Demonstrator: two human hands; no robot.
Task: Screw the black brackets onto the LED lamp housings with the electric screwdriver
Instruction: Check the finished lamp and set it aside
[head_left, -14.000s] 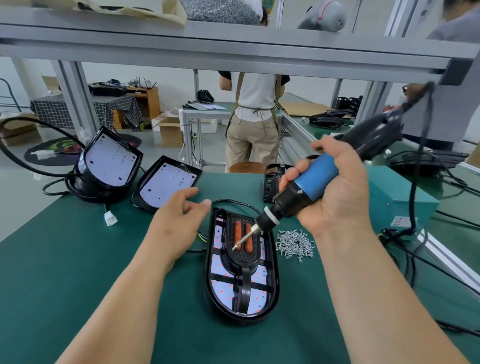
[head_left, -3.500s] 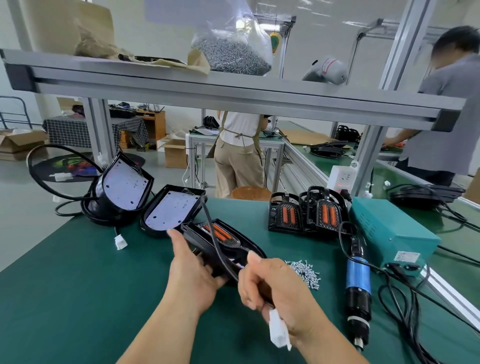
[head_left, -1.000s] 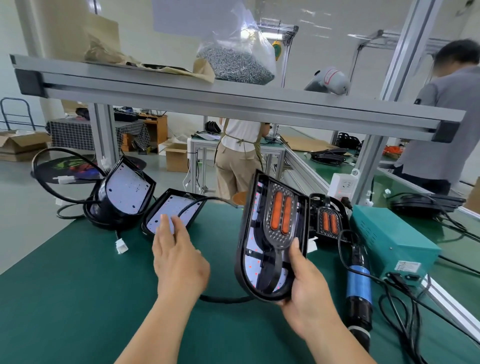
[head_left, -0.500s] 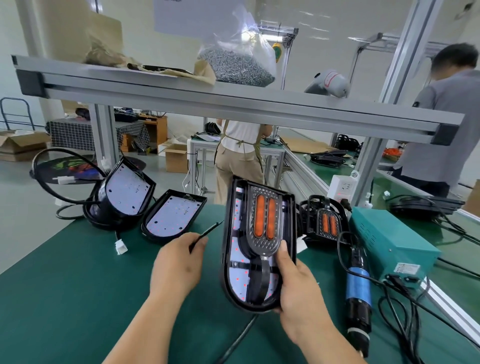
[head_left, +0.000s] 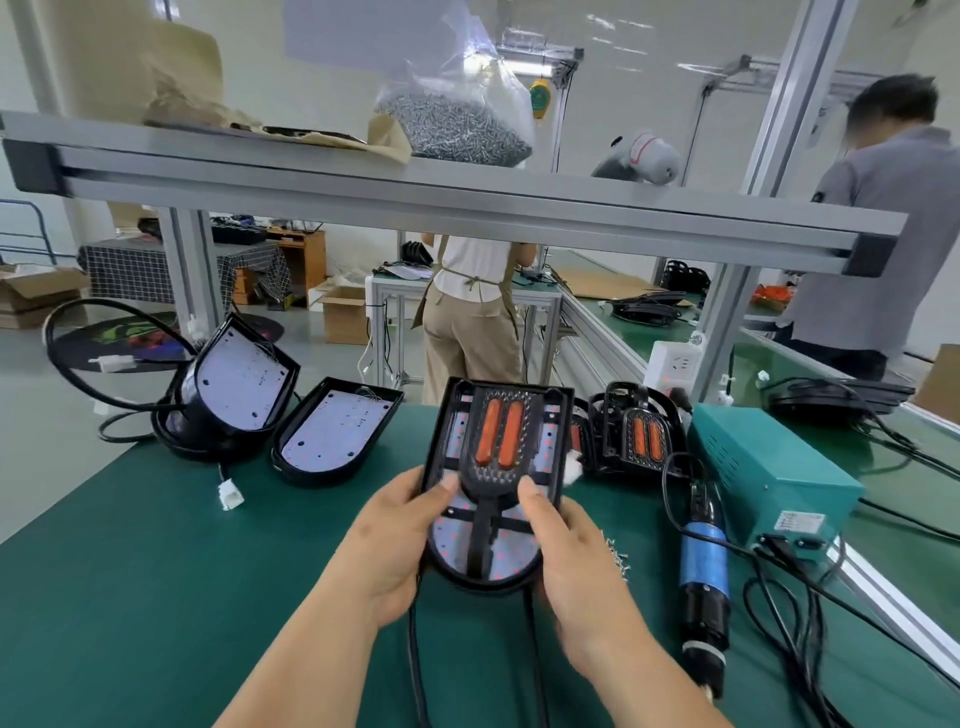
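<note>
Lengthwise fwd-back: LED lamp housing (head_left: 452, 545), rounded end nearest, L hand (head_left: 395, 535) + R hand (head_left: 571, 551) fingers (head_left: 531, 501) pinching its edges.

My green bench (head_left: 130, 571) carried two bare lamp housings (head_left: 332, 441) at far left, bracketed ones (head_left: 641, 436) at the back — and on my right the electric screwdriver (head_left: 704, 566), lying beside a teal power box (head_left: 769, 467).
</note>
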